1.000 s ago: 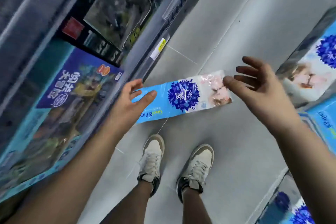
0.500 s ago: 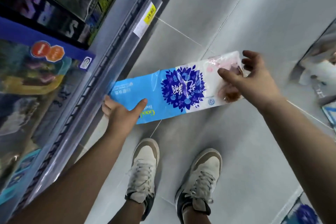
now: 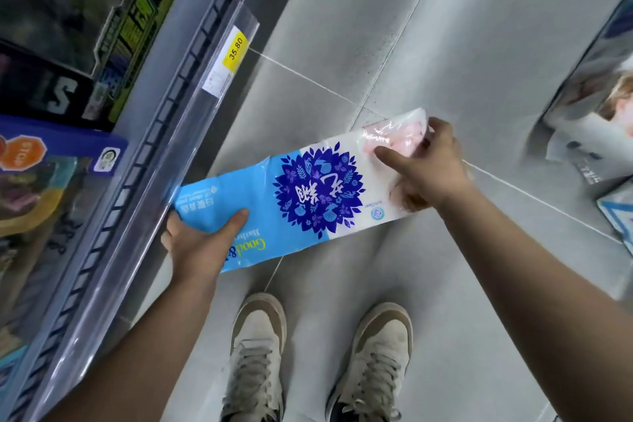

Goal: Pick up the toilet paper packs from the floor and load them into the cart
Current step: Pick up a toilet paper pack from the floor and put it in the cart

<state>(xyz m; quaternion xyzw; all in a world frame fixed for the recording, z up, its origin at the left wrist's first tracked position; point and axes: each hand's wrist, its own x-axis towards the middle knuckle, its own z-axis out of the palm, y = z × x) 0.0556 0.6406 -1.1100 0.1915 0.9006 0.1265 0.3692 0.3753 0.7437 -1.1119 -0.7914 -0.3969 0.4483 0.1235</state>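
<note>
A long toilet paper pack, light blue and white with a dark blue flower print, lies across the grey tiled floor in front of my feet. My left hand grips its blue near-left end, thumb on top. My right hand clasps its white and pink far-right end, fingers curled over the edge. More packs of the same print sit at the right edge, seemingly in a cart or stack; which one I cannot tell.
A store shelf runs along the left, with a clear price rail, a yellow 35.80 tag and boxed goods. My two shoes stand just below the pack. Grey floor tiles stretch ahead.
My hands went from open above the pack to closing on both of its ends. The view has dropped closer to the floor and the pack appears larger.
</note>
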